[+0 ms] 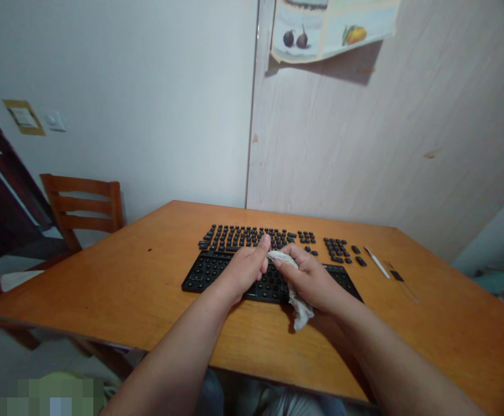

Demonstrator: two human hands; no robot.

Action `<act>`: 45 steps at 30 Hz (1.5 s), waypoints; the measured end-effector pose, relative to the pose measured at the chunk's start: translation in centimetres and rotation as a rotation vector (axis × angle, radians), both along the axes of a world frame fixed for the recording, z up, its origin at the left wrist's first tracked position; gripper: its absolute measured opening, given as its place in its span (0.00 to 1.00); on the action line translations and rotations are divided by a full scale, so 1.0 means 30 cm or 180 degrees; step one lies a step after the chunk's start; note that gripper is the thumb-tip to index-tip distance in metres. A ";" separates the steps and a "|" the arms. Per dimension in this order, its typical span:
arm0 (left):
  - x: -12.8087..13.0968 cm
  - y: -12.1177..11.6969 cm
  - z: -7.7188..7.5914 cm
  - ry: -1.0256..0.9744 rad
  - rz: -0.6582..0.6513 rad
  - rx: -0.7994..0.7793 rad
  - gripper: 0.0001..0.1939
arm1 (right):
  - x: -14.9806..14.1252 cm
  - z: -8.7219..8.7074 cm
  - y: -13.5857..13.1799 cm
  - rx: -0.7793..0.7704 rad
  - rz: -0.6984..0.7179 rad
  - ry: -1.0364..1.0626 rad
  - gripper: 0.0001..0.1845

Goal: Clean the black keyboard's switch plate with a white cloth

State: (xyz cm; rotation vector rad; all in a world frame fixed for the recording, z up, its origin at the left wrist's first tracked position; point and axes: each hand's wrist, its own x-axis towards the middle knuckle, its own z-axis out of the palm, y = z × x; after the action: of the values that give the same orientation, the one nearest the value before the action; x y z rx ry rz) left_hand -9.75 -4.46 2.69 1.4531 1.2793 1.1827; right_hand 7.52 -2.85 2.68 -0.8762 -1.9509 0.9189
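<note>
Both hands are over a black keyboard base point(204, 276) whose keycaps are off, its round key sockets showing. My right hand point(306, 271) pinches a crumpled white tissue point(300, 309), which hangs down below the fingers. My left hand point(247, 266) is closed with its thumb on top, close to the tissue's upper end. What the left fingers hold, if anything, is hidden. Behind the base, loose black keycaps point(230, 236) lie in rows like a keyboard layout. A smaller group of keycaps point(336, 248) lies to the right.
A white pen-like stick point(377, 263) and a small dark tool with thin wire ends point(396, 275) lie on the wooden table point(434, 323) at right. One tiny dark piece point(149, 250) is at left. A wooden chair point(85, 202) stands beyond the left edge; a wall rises behind.
</note>
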 end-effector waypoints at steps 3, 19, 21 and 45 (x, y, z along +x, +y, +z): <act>0.003 -0.006 0.005 -0.0065 -0.0145 -0.0157 0.34 | -0.004 -0.010 0.000 0.0428 -0.0043 -0.0337 0.09; -0.022 -0.008 0.006 0.0290 -0.0669 0.0691 0.23 | 0.000 0.034 -0.006 -0.1666 0.0397 0.0710 0.14; -0.019 -0.010 0.007 0.0299 -0.0709 0.0743 0.22 | 0.004 0.028 0.001 -0.1646 0.0388 0.0737 0.13; -0.020 -0.008 -0.006 0.0000 -0.0769 0.0413 0.21 | -0.004 0.025 -0.008 -0.0985 0.0273 0.0521 0.13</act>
State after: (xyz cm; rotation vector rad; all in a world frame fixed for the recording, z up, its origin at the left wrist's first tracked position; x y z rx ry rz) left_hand -10.35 -4.70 2.52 1.6503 1.0087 1.1188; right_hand 7.39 -3.08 3.44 -0.8634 -1.7439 1.3262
